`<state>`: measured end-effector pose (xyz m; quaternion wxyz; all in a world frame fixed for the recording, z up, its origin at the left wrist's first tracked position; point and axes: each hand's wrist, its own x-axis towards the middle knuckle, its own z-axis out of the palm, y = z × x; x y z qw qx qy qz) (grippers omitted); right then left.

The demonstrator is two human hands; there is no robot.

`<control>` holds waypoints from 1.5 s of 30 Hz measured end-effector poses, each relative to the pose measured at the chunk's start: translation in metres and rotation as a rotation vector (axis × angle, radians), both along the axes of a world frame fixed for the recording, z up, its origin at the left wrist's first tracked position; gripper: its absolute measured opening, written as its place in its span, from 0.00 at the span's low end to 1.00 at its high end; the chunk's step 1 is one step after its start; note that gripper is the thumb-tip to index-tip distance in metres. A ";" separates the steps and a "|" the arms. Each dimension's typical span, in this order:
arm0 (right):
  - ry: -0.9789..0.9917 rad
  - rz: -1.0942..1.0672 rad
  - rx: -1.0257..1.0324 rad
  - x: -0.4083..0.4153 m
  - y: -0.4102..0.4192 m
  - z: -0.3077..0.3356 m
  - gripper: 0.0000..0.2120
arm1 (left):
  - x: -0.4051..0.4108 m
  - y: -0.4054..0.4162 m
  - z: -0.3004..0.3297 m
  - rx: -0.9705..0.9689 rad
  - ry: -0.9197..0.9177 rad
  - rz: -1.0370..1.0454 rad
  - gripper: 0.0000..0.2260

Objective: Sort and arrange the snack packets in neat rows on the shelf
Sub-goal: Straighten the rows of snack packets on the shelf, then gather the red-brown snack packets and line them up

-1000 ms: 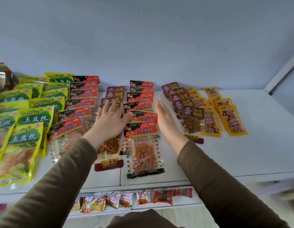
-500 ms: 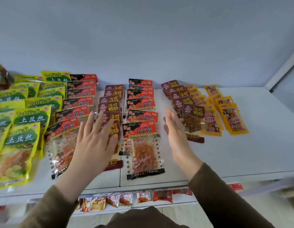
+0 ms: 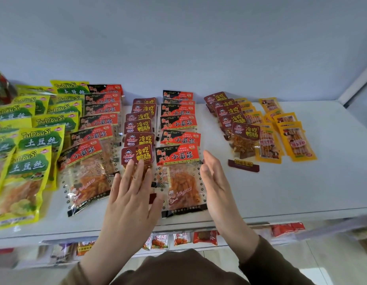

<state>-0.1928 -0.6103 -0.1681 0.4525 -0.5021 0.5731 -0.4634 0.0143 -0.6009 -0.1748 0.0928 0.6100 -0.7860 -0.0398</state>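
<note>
Snack packets in overlapping rows on the white shelf point(image 3: 281, 192): maroon-topped packets point(image 3: 138, 138) in the middle row, red-and-black packets point(image 3: 178, 140) just right of them, yellow-green packets point(image 3: 32, 145) far left, orange packets point(image 3: 293, 138) far right. Left hand point(image 3: 131, 194) flat, fingers straight and spread, lying over the front maroon-topped packet. Right hand point(image 3: 215, 182) flat on edge, fingers straight together, just beside the front red-and-black packet's right side.
</note>
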 end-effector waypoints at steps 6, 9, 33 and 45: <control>-0.014 -0.018 0.001 0.005 0.003 -0.002 0.20 | -0.008 0.005 0.003 0.025 0.075 -0.018 0.32; -0.005 -0.014 0.004 0.005 0.003 -0.001 0.21 | -0.009 0.005 0.004 0.031 0.101 -0.025 0.32; 0.121 -0.079 -0.115 -0.026 -0.024 0.004 0.26 | -0.026 -0.022 -0.004 -0.074 0.103 -0.013 0.34; 0.074 -0.023 -0.124 -0.176 -0.047 0.008 0.18 | -0.186 -0.033 0.020 -0.108 0.108 -0.092 0.32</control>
